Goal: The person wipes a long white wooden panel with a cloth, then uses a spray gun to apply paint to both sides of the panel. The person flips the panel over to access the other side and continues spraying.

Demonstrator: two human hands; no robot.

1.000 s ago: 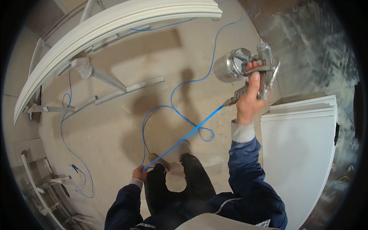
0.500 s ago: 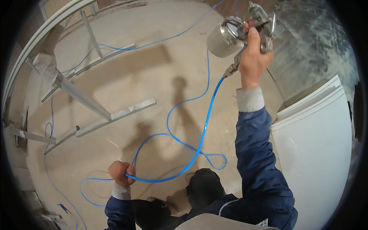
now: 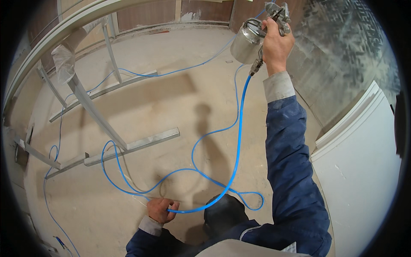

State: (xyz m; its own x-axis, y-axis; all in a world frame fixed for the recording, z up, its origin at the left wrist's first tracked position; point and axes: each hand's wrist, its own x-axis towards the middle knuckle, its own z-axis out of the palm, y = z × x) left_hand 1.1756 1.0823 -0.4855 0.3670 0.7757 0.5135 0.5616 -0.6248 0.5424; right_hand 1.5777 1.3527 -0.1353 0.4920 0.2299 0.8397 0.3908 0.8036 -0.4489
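At the upper right, my right hand (image 3: pixel 278 48) is closed round the handle of a metal spray gun (image 3: pixel 280 19). A silvery cup (image 3: pixel 247 41) hangs on the gun's left side. From the fitting below its handle, a blue air hose (image 3: pixel 238 145) curves down to the lower middle. There my left hand (image 3: pixel 160 210) grips the hose, fingers curled about it. Beyond that hand the hose runs on in loose loops (image 3: pixel 112 184) over the floor.
A metal stand (image 3: pixel 96 113) with long floor bars (image 3: pixel 137 145) fills the left side, plastic film (image 3: pixel 64 64) wrapped on one post. White panels (image 3: pixel 355 171) stand at the right, beside a paint-smeared wall (image 3: pixel 346 47). More blue hose (image 3: pixel 184 68) crosses the beige floor (image 3: pixel 171 115).
My left hand has moved right and slightly down along with the hose, and a loop has swung up beside the stand. The right hand with the spray gun has shifted slightly up and left.
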